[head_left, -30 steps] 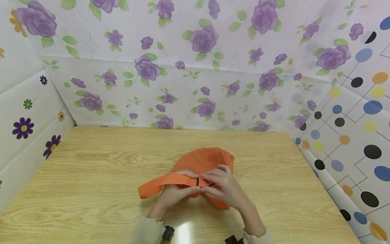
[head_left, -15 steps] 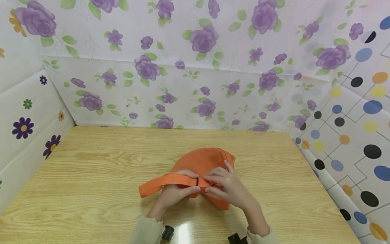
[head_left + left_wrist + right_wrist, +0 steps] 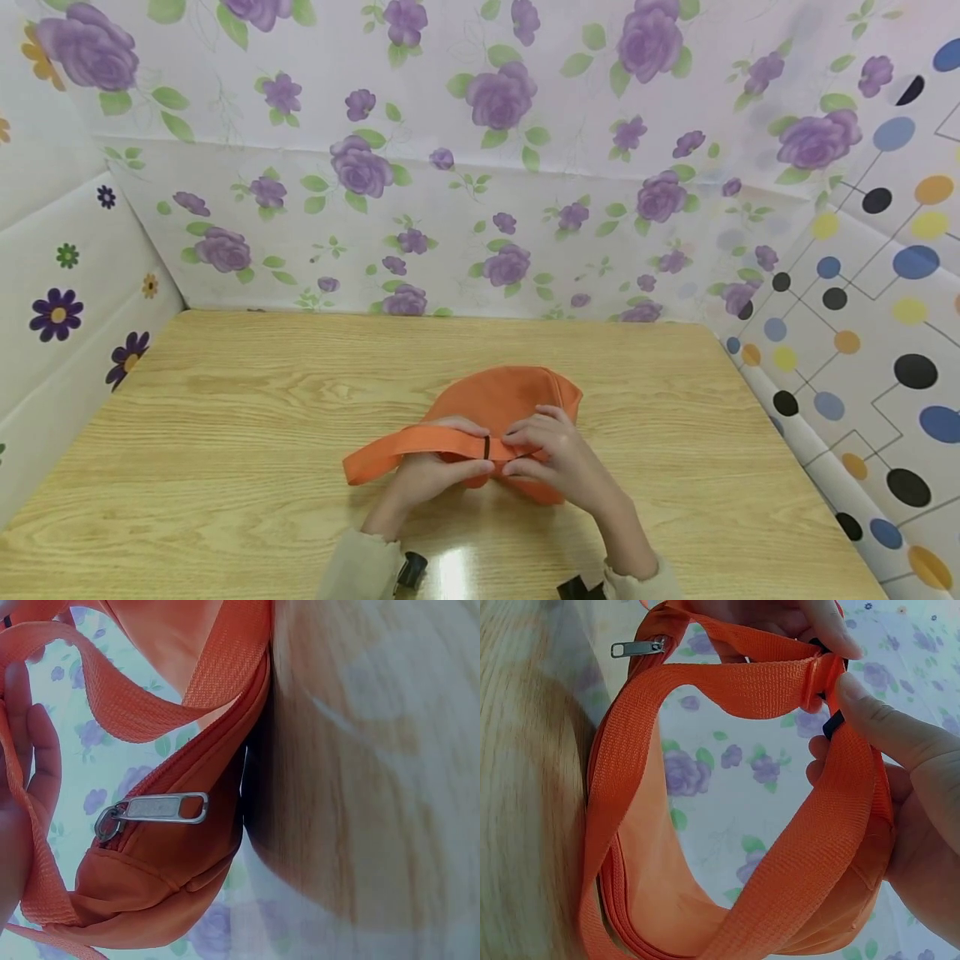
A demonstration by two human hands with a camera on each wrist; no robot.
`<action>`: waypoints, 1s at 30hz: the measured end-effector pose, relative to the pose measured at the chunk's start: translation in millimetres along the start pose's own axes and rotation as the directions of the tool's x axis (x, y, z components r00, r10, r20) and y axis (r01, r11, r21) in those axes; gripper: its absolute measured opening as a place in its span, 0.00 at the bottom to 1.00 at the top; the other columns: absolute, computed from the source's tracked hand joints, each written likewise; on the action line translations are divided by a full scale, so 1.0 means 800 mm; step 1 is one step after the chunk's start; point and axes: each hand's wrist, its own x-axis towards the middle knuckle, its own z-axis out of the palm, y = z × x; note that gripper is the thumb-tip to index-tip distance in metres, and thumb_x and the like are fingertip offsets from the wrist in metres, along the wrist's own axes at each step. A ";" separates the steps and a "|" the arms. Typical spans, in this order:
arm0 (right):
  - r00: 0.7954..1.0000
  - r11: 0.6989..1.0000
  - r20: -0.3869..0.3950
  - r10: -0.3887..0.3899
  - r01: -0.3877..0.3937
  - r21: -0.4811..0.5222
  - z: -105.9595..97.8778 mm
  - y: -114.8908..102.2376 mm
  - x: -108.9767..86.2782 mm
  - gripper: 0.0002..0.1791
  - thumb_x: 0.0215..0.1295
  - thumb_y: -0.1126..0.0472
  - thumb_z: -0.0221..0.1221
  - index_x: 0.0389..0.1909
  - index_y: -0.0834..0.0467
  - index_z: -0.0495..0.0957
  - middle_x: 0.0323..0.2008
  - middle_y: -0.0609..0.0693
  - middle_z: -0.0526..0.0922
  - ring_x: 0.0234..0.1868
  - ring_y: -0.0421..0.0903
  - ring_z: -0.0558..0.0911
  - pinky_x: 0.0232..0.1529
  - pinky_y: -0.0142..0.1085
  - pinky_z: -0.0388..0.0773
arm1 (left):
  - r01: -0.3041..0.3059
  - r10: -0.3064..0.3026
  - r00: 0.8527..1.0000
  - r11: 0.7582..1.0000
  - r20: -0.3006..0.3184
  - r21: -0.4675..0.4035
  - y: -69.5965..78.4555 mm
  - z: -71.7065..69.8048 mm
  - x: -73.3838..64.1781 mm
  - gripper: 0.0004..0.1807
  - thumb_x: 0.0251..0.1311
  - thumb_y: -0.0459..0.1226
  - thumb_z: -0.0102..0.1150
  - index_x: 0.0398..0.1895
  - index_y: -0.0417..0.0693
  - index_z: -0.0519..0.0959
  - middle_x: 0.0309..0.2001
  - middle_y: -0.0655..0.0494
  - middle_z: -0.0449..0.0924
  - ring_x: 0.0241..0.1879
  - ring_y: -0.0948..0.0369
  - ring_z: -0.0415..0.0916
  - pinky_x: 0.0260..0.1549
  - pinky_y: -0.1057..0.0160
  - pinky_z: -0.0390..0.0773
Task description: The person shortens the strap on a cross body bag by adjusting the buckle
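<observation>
Orange zippered bag (image 3: 491,395), strap (image 3: 382,452) looped

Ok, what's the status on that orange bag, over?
Left fingers and right fingers: pinching orange strap near black slider. Orange bag: on table. Nothing visibly in the way.

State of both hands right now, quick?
Left hand: closed, pinching the orange strap.
Right hand: closed, pinching the same strap, close beside the left hand's fingertips.
</observation>
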 end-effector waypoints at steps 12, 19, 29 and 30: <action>1.000 1.000 -0.018 -0.013 0.014 0.028 0.006 -0.001 0.003 0.16 0.39 0.61 0.68 0.33 0.60 0.79 0.35 0.47 0.81 0.35 0.39 0.78 0.49 0.45 0.64 | 0.096 -0.096 0.993 0.995 0.065 -0.007 -0.002 0.000 0.002 0.19 0.43 0.27 0.66 0.42 0.31 0.77 0.41 0.43 0.77 0.39 0.60 0.74 0.37 0.62 0.75; 0.999 1.000 -0.034 -0.024 0.024 0.008 0.010 -0.002 0.004 0.16 0.39 0.60 0.68 0.32 0.60 0.80 0.35 0.47 0.81 0.34 0.39 0.77 0.47 0.42 0.64 | 0.144 -0.141 0.988 0.988 0.059 -0.055 -0.012 0.000 0.001 0.19 0.42 0.28 0.66 0.41 0.34 0.76 0.41 0.43 0.76 0.38 0.60 0.74 0.36 0.63 0.75; 0.998 1.000 -0.058 -0.004 0.003 -0.014 0.017 -0.004 0.005 0.14 0.43 0.58 0.67 0.32 0.58 0.79 0.34 0.45 0.81 0.37 0.41 0.77 0.44 0.40 0.65 | 0.147 -0.146 0.989 0.984 0.022 -0.097 -0.035 0.001 -0.001 0.17 0.42 0.31 0.66 0.39 0.37 0.77 0.39 0.45 0.77 0.39 0.58 0.75 0.36 0.62 0.76; 0.998 1.000 -0.060 -0.002 0.002 -0.013 0.018 -0.005 0.005 0.14 0.44 0.58 0.66 0.33 0.58 0.79 0.35 0.45 0.81 0.37 0.41 0.77 0.44 0.40 0.65 | 0.138 -0.137 0.990 0.986 0.016 -0.090 -0.035 0.000 -0.002 0.17 0.43 0.32 0.66 0.39 0.37 0.78 0.40 0.45 0.77 0.40 0.58 0.74 0.37 0.61 0.75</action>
